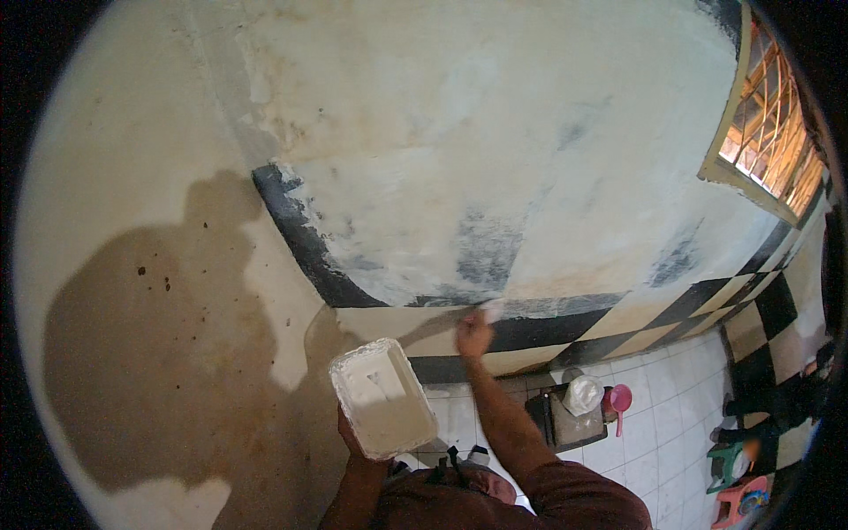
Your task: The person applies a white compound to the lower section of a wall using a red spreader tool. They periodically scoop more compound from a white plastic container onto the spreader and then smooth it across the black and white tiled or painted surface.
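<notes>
Far left of the frame: a large shadow falls on a cream side wall marked with small dark spots.

Lower centre-left: the left hand supports a rectangular tray at its near-left edge; its fingers are mostly hidden behind the tray, so their exact spread cannot be told. The tray's rim is crusted white, and pale paste lies inside. The tray is held close below the working area, presumably to keep the paste within easy reach.

Centre: the right hand is closed narrowly, apparently on a pale blade-like piece, which is blurred. The piece appears to meet the facing wall at the upper edge of its black-and-cream chequered band. Above, thin whitish coating leaves grey patches showing through.

Lower right of centre: a white plastic bag rests on a dark-edged box, beside a pink dipper; probably set down there to clear the floor tiles.

Far right: a green stool and a red stool stand at lower right; a barred window is at upper right.

Brands, labels, writing: none legible.
</notes>
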